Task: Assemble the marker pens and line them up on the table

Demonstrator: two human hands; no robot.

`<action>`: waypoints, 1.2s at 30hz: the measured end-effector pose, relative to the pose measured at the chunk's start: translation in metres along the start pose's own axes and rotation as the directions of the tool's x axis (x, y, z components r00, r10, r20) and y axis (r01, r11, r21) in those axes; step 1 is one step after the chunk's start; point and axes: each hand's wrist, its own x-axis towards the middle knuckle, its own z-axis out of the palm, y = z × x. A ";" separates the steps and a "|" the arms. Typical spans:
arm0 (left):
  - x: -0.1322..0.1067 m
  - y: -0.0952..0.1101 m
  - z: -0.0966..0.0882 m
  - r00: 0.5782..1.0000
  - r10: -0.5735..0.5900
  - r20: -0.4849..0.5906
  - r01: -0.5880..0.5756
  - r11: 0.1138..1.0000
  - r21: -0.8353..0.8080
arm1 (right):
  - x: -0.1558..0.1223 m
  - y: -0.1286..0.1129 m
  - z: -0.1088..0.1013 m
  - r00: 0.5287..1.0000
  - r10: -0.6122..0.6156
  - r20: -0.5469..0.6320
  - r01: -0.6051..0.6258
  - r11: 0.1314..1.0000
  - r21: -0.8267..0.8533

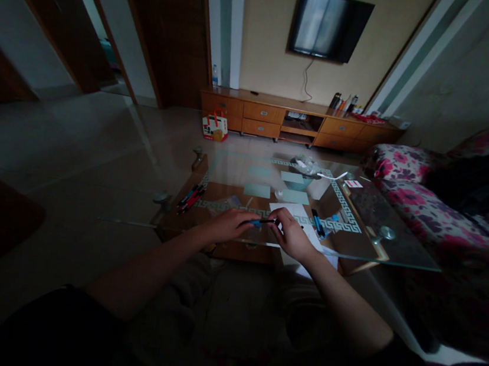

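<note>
My left hand (231, 223) is closed on one end of a slim blue and black pen (256, 222), above the near edge of the glass table. At the pen's other end, the fingers of my right hand (290, 234) pinch its dark tip; whether they hold a separate cap is too small to tell. A white sheet of paper (300, 215) lies under and behind my right hand. To the left is a bunch of red, black and blue pens (190, 198). Several blue and black pens (318, 223) lie to the right of the paper.
On the glass table (409, 254) are a clear plastic bag (306, 165), a white box (318, 187) and a red and white card (353, 184). A wooden TV cabinet (262, 114) stands beyond, with a paper bag (214, 126) before it. A flowered sofa (420, 207) is on the right.
</note>
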 end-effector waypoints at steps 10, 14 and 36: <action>0.000 -0.001 0.001 1.000 0.001 0.005 -0.001 1.000 0.008 | 0.000 0.000 0.000 1.000 0.010 -0.003 -0.010 1.000 -0.010; 0.000 -0.003 0.002 1.000 -0.002 0.006 0.002 1.000 0.015 | 0.000 -0.001 -0.001 1.000 0.019 0.003 -0.019 1.000 -0.016; 0.001 0.000 0.002 1.000 -0.028 0.003 0.028 1.000 -0.005 | 0.000 0.000 -0.002 1.000 0.023 -0.016 -0.024 0.998 -0.051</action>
